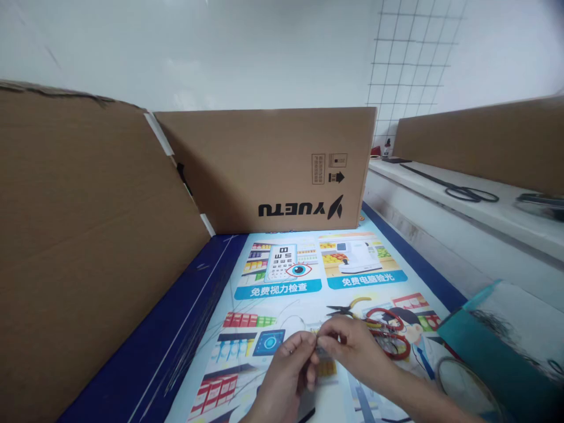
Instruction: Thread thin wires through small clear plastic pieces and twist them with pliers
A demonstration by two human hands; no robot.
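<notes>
- Left hand [294, 359] and right hand [348, 342] pinched a tiny, unidentifiable piece [319, 348], fingertips nearly together, over desk's [176, 311] near half.
- Upside-down "YUETU" carton [264, 167] stood at desk's far edge.
- Poster [315, 305] read "免费视力检查", "免费电脑验光".

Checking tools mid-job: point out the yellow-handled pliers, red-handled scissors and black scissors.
Yellow-handled pliers [345, 309], head view, dark metal head.
Red-handled scissors [408, 346], head view, lower handle loop.
Black scissors [435, 180], head view, blades.

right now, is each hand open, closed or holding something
Left hand: closed in a pinch; anything held is too small to tell.
Right hand: also pinched closed; anything held cannot be told.
</notes>
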